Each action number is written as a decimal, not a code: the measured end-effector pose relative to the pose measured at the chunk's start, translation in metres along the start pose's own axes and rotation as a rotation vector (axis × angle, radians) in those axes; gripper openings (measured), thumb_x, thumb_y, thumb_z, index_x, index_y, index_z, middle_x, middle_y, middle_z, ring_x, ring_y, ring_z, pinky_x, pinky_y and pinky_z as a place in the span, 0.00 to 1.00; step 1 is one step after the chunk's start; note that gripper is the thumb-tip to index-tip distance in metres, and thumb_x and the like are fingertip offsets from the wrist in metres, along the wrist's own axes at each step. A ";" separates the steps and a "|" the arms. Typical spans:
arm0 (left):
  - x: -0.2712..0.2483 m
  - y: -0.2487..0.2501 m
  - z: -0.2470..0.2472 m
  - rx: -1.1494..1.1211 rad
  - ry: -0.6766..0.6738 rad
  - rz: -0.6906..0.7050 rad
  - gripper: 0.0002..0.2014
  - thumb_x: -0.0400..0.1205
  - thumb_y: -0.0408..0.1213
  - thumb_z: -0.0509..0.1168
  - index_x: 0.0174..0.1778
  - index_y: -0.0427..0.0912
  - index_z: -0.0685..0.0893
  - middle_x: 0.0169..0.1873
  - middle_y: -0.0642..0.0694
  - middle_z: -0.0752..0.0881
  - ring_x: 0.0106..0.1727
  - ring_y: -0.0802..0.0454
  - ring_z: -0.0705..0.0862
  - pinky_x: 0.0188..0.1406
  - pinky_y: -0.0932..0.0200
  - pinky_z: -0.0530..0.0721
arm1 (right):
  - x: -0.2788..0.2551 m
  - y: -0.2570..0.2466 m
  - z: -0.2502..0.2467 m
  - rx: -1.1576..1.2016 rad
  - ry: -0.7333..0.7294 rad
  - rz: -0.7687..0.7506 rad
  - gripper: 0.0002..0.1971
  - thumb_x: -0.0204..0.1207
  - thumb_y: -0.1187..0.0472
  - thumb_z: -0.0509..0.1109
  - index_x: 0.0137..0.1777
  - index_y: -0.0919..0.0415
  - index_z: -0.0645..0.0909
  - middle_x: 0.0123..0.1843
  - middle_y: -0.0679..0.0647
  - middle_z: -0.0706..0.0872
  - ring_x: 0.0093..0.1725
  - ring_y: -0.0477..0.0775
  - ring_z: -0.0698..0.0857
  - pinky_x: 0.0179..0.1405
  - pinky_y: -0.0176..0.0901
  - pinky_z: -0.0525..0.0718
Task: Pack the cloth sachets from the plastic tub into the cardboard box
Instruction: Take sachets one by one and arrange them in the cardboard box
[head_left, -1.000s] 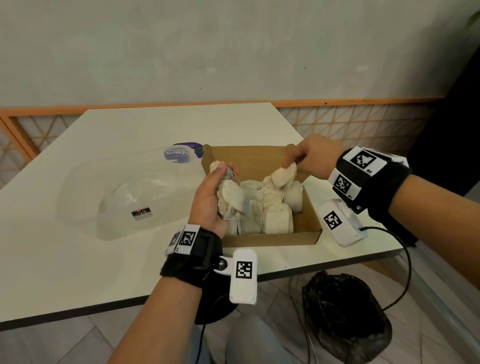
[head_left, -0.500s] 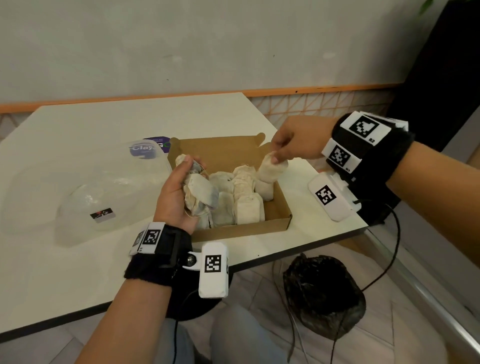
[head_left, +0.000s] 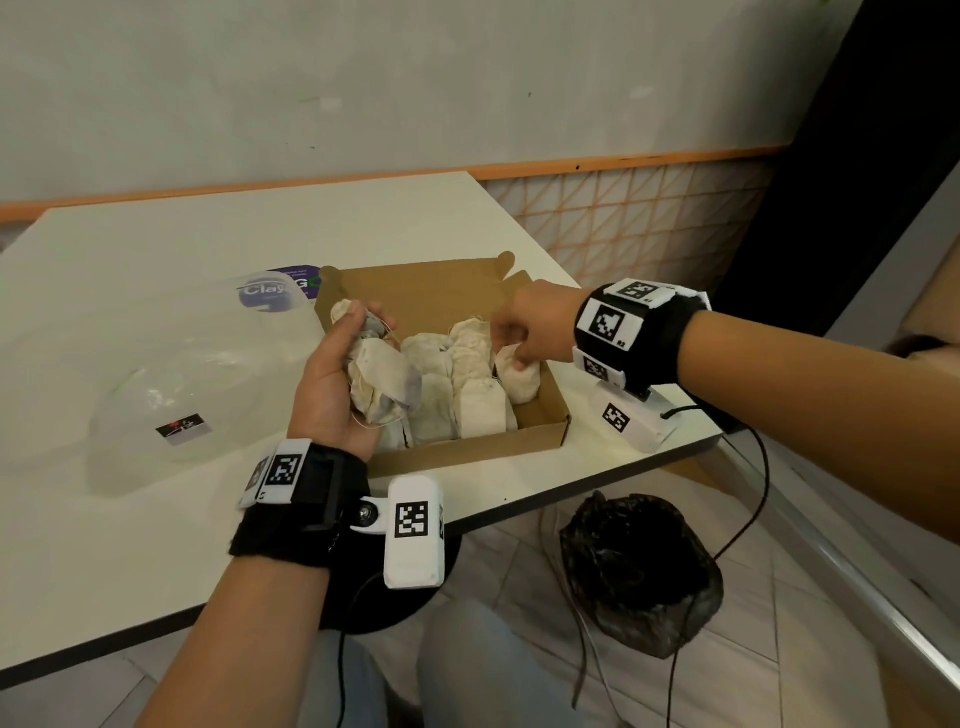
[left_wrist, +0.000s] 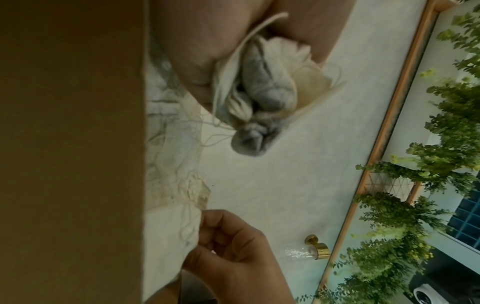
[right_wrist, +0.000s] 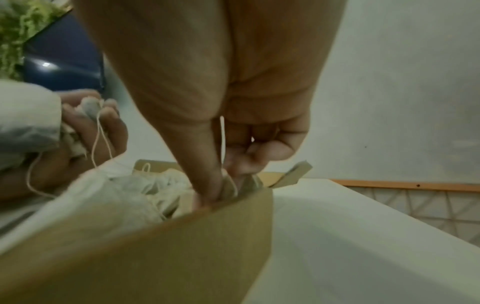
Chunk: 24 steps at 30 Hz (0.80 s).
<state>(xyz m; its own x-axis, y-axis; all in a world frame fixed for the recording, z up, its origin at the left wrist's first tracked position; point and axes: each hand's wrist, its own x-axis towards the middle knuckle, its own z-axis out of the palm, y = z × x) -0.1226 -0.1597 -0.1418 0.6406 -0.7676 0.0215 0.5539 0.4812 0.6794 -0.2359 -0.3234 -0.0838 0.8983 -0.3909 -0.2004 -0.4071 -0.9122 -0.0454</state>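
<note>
A brown cardboard box (head_left: 467, 457) sits near the table's right front corner, with several cream cloth sachets (head_left: 467, 395) packed inside. My left hand (head_left: 358, 332) hovers over the box's left end and grips a bunch of sachets (head_left: 384, 384), seen bunched with loose strings in the left wrist view (left_wrist: 265, 88). My right hand (head_left: 511, 345) reaches into the right end and pinches one sachet (head_left: 522, 379) that lies against the box wall. In the right wrist view the thumb and fingers (right_wrist: 207, 174) go down behind the box wall (right_wrist: 155, 246). The clear plastic tub (head_left: 156, 374) stands to the left.
The tub's lid with a purple label (head_left: 280, 293) lies behind the tub. The table edge (head_left: 597, 483) runs just in front and right of the box. A black bag (head_left: 639, 571) sits on the floor below, with cables hanging nearby.
My right hand has lowered its sachet from above the box down into the right end. The left hand still holds its bunch in the same spot.
</note>
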 end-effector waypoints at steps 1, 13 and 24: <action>0.000 0.000 0.000 -0.004 0.002 -0.002 0.10 0.82 0.41 0.61 0.37 0.45 0.84 0.34 0.49 0.83 0.33 0.58 0.81 0.36 0.66 0.81 | 0.002 0.001 0.001 0.026 0.029 0.003 0.15 0.71 0.64 0.74 0.58 0.61 0.80 0.44 0.48 0.79 0.51 0.52 0.80 0.45 0.38 0.74; 0.000 0.000 0.001 -0.020 0.007 -0.026 0.07 0.82 0.41 0.61 0.41 0.45 0.81 0.36 0.49 0.83 0.33 0.59 0.82 0.35 0.68 0.82 | 0.006 0.010 0.012 0.102 0.161 0.014 0.14 0.69 0.63 0.76 0.52 0.62 0.77 0.44 0.52 0.78 0.45 0.51 0.76 0.42 0.40 0.72; 0.000 -0.001 0.000 -0.038 0.016 -0.030 0.05 0.81 0.41 0.62 0.42 0.44 0.80 0.40 0.48 0.81 0.35 0.61 0.81 0.35 0.69 0.82 | -0.027 0.007 0.026 -0.116 0.022 -0.061 0.14 0.78 0.54 0.61 0.60 0.42 0.84 0.46 0.47 0.68 0.56 0.52 0.73 0.50 0.43 0.70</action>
<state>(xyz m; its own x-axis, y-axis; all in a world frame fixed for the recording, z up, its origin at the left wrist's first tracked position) -0.1226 -0.1602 -0.1425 0.6316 -0.7753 -0.0106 0.5929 0.4741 0.6510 -0.2669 -0.3158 -0.1041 0.9246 -0.3360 -0.1796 -0.3311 -0.9418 0.0574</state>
